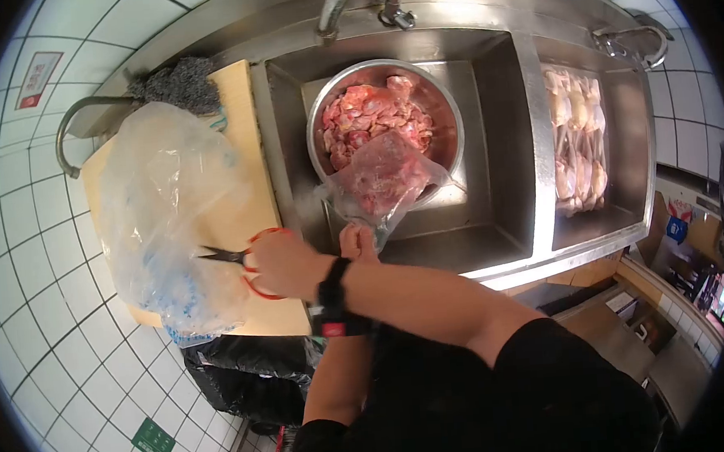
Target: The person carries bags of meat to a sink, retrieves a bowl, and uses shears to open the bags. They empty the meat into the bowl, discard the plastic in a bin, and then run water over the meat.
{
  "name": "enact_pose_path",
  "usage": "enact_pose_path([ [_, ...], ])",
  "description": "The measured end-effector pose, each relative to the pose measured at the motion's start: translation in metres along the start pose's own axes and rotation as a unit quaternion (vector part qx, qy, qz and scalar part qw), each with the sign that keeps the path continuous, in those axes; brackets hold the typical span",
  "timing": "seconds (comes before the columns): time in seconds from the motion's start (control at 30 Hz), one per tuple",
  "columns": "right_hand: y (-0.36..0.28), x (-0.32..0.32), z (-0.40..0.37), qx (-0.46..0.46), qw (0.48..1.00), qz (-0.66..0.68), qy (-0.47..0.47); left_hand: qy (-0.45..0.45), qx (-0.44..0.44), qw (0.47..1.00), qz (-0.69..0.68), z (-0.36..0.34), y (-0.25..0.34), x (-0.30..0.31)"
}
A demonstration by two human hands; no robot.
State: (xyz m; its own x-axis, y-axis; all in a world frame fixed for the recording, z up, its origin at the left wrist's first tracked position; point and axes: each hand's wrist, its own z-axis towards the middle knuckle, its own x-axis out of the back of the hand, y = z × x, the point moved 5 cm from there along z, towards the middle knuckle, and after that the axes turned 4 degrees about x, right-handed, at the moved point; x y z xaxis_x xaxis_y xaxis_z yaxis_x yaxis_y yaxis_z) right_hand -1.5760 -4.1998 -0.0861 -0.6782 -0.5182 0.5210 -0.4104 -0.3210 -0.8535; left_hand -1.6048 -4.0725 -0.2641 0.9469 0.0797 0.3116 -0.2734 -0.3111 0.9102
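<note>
My right hand (286,265), with a black band at its wrist, crosses over my left arm and is closed on red-handled scissors (221,254). Their dark blades point left above the cutting board (251,150), beside a large crumpled plastic bag (155,164). My left hand (359,241), partly hidden under the right forearm, grips the lower end of a clear plastic bag (383,171) with pinkish contents. That bag leans over the front rim of a steel bowl (452,109) in the sink. Raw meat pieces (371,109) lie in the bowl.
The sink (503,159) has a second basin at right, where packed poultry (577,142) lies. Taps (336,12) reach over the back edge. A dark grey cloth (179,84) sits at the board's back corner. Black bags (247,378) are below the board.
</note>
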Motion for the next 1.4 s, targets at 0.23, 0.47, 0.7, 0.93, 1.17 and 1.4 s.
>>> enact_pose_path([
  [0.23, -0.001, 0.054, -0.040, 0.058, 0.980, -0.003, 0.190, -0.095, 0.184, 0.972, -0.110, 0.008, 0.018, 0.001],
  [0.47, 0.136, 0.082, -0.152, -0.208, 0.920, -0.226, 0.244, -0.131, 0.186, 0.969, -0.096, 0.008, 0.074, 0.006],
  [0.7, 0.182, 0.100, -0.167, -0.374, 0.911, -0.090, 0.148, -0.050, -0.069, 0.977, 0.197, 0.015, 0.114, 0.001],
  [0.93, 0.180, 0.121, -0.184, -0.245, 0.924, -0.082, 0.283, -0.089, -0.275, 0.898, 0.331, 0.022, 0.177, -0.051],
  [1.17, 0.222, 0.115, -0.195, -0.250, 0.907, -0.118, 0.318, -0.255, -0.267, 0.821, 0.434, 0.026, 0.155, -0.074],
  [1.4, 0.301, 0.171, -0.221, -0.415, 0.848, -0.072, 0.322, -0.336, -0.276, 0.859, 0.269, 0.009, 0.204, -0.042],
])
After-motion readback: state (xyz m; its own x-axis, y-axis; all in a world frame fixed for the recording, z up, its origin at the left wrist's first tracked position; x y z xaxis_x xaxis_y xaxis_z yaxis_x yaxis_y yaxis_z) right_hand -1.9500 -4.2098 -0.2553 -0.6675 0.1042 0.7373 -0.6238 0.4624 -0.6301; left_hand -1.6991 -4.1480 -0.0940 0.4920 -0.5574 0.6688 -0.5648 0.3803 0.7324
